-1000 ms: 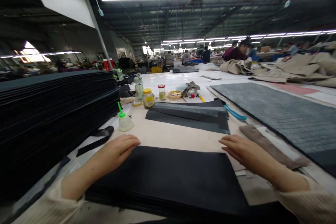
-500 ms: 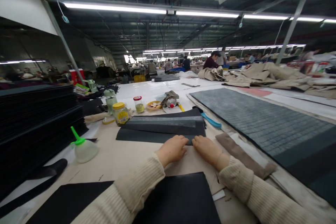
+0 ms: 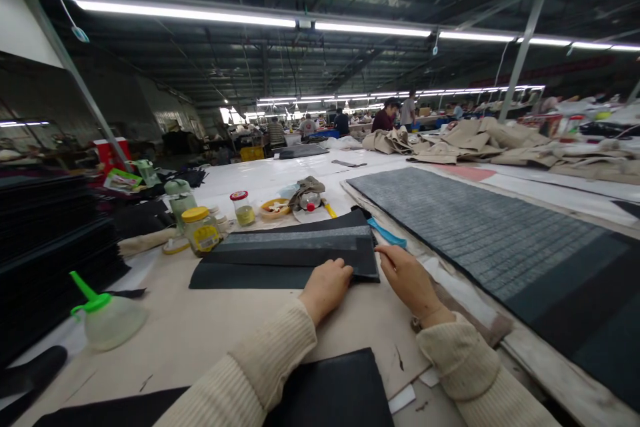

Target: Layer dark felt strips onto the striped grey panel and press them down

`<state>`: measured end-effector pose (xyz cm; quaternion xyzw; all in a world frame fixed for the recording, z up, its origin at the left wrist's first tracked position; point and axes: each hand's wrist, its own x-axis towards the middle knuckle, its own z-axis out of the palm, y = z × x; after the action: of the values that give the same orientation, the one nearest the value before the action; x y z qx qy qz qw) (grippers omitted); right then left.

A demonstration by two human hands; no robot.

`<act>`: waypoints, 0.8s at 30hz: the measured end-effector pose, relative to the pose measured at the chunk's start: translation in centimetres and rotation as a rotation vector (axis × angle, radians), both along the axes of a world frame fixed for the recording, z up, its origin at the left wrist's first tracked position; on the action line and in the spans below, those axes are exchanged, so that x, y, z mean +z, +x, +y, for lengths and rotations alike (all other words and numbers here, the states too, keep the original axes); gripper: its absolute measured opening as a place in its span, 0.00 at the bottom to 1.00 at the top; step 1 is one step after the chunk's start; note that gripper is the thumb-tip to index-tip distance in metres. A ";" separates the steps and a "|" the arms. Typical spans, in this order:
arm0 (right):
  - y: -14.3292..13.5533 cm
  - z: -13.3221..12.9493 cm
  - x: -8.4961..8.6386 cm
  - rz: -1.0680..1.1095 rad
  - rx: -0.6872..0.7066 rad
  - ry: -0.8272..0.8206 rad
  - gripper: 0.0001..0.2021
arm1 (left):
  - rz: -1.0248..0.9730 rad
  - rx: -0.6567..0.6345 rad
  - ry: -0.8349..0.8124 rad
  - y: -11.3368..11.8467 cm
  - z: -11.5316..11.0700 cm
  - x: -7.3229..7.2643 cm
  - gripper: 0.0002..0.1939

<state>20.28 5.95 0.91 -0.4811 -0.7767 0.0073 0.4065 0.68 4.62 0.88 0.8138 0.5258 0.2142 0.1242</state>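
Note:
A dark fabric panel (image 3: 280,257) with a lighter grey strip lies on the work table ahead of me. My left hand (image 3: 327,287) is at its front edge, fingers curled over the fabric with the tips partly hidden. At the panel's right edge is my right hand (image 3: 407,277), its thumb and index finger pinched together on the border. Just beyond that hand lies a blue-handled tool (image 3: 387,232). Closer to me, a black sheet (image 3: 335,390) rests partly under my left forearm.
A squeeze bottle (image 3: 113,323) with a green spout stands left, near a tall stack of black pieces (image 3: 55,233). Behind the panel are a yellow-lidded jar (image 3: 201,232) and a red-lidded jar (image 3: 243,209). A large grey quilted sheet (image 3: 475,233) covers the right side. Beige fabric lies heaped farther back.
My right hand has moved from beside my left hand to the panel's right edge, leaving a gap between them. The camera view has turned slightly rightward.

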 end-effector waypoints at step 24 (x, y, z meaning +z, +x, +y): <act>-1.7 0.6 -2.7 -0.169 0.285 -0.311 0.18 | -0.702 0.227 0.647 -20.9 -8.0 31.0 0.15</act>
<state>18.62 6.56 -1.75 -0.4224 -0.8576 0.1440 0.2558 -20.21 -3.33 31.85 0.6269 0.4439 0.6402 0.0109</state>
